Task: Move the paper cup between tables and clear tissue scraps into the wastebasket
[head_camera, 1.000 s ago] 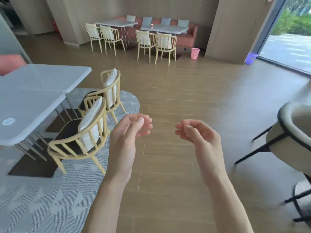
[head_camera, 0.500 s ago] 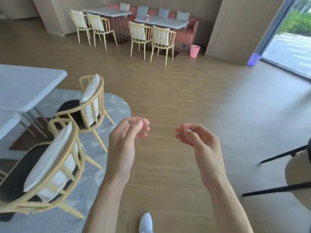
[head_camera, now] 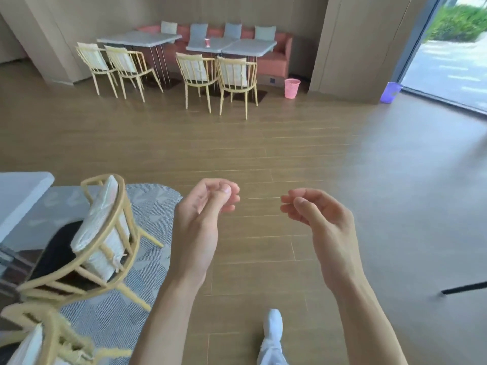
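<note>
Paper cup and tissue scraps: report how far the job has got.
Done: nothing visibly. In hand: nothing; left hand and right hand hang loosely curled. Left: the pink cup sits on the far table; pink wastebasket beside the sofa; no scraps visible.

Yellow chairs (head_camera: pixel 216 72), patterned rug (head_camera: pixel 147 259).

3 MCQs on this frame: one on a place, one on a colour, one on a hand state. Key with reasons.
1. Where is the paper cup?
A. on a far table by the sofa
B. on the floor
C. in the left hand

2. What colour is the wastebasket at the end of the sofa?
A. green
B. pink
C. black

3. What do the hands hold?
A. tissue
B. the cup
C. nothing

Key: 1 A, the cup stands on the far table. 2 B, it is pink; a purple wastebasket stands by the glass door. 3 C, left hand and right hand hang loosely curled, empty.
</note>
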The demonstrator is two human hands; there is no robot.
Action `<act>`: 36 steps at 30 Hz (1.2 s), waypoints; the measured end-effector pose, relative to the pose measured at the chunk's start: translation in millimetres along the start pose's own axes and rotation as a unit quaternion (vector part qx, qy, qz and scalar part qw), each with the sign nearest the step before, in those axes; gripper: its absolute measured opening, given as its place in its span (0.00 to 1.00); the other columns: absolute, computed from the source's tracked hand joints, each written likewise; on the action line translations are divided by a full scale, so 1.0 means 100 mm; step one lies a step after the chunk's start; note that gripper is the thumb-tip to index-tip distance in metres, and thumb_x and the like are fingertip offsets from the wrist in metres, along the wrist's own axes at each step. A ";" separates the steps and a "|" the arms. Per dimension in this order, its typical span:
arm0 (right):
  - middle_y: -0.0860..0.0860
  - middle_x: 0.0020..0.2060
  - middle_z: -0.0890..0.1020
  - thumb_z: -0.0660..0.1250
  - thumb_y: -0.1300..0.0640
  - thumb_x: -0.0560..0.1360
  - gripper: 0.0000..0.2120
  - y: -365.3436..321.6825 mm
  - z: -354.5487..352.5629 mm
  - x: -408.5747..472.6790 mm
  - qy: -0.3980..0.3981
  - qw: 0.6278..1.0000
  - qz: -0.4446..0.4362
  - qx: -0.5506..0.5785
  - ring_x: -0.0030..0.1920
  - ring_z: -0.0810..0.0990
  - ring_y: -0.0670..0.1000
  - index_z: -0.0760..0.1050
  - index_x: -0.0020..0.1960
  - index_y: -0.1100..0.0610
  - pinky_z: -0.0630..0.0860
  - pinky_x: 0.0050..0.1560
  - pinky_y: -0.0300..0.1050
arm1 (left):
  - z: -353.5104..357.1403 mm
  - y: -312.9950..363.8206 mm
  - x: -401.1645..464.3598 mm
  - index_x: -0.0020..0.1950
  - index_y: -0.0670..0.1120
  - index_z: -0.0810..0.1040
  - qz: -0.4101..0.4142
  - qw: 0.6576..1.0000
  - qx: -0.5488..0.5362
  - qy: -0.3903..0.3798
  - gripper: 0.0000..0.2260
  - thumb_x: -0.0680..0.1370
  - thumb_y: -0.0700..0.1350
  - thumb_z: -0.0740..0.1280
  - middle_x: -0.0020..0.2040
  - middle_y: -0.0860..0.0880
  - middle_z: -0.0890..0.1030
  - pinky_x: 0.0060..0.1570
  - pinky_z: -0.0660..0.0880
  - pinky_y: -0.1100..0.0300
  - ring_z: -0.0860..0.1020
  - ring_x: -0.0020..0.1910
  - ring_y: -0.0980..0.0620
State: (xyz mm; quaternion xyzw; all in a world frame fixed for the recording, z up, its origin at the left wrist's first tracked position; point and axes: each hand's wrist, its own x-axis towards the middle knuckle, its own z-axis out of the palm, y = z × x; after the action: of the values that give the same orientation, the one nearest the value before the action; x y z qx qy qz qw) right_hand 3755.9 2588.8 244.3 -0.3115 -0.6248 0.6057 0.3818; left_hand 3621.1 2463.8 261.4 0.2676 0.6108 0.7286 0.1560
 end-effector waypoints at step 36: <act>0.48 0.48 0.88 0.67 0.49 0.74 0.12 0.03 4.53 8.72 -0.149 0.984 -0.093 0.013 0.50 0.87 0.48 0.84 0.52 0.54 0.80 0.60 0.50 | -0.50 -1.04 9.24 0.50 0.50 0.87 0.112 0.988 -0.034 0.101 0.11 0.79 0.46 0.64 0.55 0.48 0.87 0.56 0.79 0.50 0.85 0.56 0.46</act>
State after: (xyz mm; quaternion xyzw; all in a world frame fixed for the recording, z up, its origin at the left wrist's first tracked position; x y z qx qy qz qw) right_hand 2919.8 3096.7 340.3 -0.1533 -0.6928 0.6155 0.3429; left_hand 2835.2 2957.4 339.0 0.2539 0.5648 0.7849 0.0197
